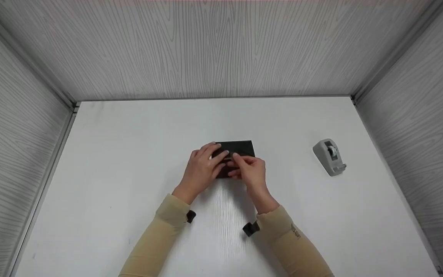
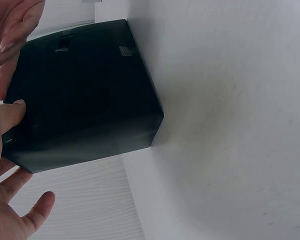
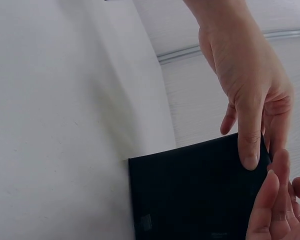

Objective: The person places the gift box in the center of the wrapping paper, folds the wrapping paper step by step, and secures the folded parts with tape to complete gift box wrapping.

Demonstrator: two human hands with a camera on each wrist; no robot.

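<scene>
A black box (image 1: 240,147) stands on the white table between both hands, its smooth dark side filling much of the left wrist view. The left hand (image 1: 202,166) grips it from the left; in the right wrist view its thumb (image 3: 250,150) lies on the near face, with other fingers behind the edge. From the right, the right hand (image 1: 253,171) pinches at the box's upper edge with curled fingers, close to the left fingertips. Whether a small thing sits between those fingertips is hidden. Small shiny patches (image 2: 125,51), perhaps clear tape, show on the box.
A grey tape dispenser (image 1: 329,157) stands on the right part of the white table (image 1: 129,154). Grey wood-grain panels (image 1: 206,50) enclose the table at the back and both sides. Dark wrist cameras (image 1: 250,229) sit on the sleeves.
</scene>
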